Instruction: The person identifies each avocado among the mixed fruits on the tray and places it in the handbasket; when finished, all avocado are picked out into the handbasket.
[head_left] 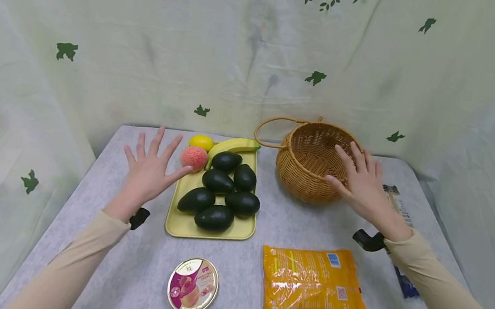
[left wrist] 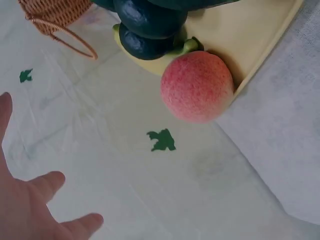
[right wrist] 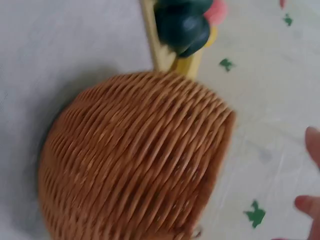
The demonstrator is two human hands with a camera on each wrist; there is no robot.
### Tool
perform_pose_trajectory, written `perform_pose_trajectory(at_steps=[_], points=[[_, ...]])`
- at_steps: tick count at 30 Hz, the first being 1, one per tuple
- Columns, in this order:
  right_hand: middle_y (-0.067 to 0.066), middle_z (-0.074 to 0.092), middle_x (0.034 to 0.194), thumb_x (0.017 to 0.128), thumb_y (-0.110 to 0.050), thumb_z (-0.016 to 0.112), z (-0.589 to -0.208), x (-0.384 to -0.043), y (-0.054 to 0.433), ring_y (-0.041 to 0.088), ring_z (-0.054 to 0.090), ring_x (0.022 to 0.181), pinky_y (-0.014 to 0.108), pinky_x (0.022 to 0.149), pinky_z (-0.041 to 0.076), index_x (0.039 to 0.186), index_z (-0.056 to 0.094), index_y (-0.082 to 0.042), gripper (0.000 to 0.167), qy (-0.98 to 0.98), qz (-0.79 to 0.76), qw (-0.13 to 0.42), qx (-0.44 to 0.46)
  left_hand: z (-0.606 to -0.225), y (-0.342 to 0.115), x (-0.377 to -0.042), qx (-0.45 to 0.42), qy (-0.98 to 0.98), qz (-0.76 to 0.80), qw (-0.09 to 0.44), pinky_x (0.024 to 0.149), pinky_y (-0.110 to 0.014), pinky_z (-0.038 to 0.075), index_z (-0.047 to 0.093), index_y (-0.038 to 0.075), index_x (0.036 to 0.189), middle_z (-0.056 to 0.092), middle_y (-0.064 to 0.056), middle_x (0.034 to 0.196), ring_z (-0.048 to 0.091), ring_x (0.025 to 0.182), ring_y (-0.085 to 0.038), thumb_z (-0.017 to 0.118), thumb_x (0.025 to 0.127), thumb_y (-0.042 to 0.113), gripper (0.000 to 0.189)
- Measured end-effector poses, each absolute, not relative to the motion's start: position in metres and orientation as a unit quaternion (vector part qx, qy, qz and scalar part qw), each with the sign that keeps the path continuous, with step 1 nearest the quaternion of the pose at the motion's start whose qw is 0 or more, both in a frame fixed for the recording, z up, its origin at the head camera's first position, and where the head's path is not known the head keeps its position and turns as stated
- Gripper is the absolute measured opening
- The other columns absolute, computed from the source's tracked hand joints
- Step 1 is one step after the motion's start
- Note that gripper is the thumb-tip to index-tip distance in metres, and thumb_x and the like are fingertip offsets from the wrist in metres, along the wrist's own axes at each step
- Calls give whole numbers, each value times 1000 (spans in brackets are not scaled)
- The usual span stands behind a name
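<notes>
My left hand is spread wide beside the yellow tray and holds nothing. Nearest to it is a pink peach, also large in the left wrist view. A lemon, a banana and several dark green avocados lie with it at the tray. Fingers apart, my right hand hovers over the right rim of a wicker basket. The right wrist view shows a gap between its fingertips and the woven basket. The basket's handle points left.
Toward the front lie a round tin with a pink label and an orange plastic bag. A dark packet is partly hidden under the right forearm. A leaf-patterned curtain hangs behind the table.
</notes>
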State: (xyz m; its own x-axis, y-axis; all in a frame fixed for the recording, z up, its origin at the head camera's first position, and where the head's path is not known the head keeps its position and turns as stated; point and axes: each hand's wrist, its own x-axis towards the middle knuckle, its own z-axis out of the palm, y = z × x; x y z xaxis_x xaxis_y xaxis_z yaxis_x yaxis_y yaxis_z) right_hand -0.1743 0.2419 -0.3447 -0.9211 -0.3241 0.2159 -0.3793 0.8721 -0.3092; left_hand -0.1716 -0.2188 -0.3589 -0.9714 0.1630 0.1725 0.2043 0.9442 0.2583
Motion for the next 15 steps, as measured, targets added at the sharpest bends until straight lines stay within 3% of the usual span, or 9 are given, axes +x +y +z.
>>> perform_pose_trajectory(at_steps=[4, 7, 11, 15], points=[[20, 13, 156, 96, -47, 52, -344, -176, 228, 43, 7, 141, 64, 108, 8, 153, 20, -16, 72, -931, 237, 107, 255, -359, -233, -166, -121, -972, -193, 52, 100, -73, -7, 13, 19, 155, -2, -19, 158, -9, 138, -50, 54, 91, 56, 84], [14, 18, 156, 94, -43, 58, -344, -178, 213, 36, 14, 141, 60, 109, 14, 153, 23, -16, 73, -898, 300, 97, 306, -364, -246, -163, -138, -955, -264, 17, 103, -71, 2, 8, 19, 156, -3, -18, 158, -3, 140, -48, 59, 92, 47, 86], [7, 26, 154, 92, -37, 64, -347, -181, 191, 29, 25, 139, 52, 109, 24, 152, 27, -16, 73, -856, 381, 45, 346, -382, -261, -160, -143, -925, -351, -34, 105, -66, 15, 6, 20, 156, 1, -15, 159, 7, 142, -41, 66, 91, 37, 90], [2, 32, 152, 91, -29, 67, -354, -186, 171, 25, 34, 135, 50, 107, 30, 150, 30, -19, 70, -816, 452, -33, 358, -406, -272, -156, -139, -893, -419, -86, 108, -62, 17, 4, 20, 155, 5, -12, 159, 13, 142, -40, 69, 90, 29, 93]])
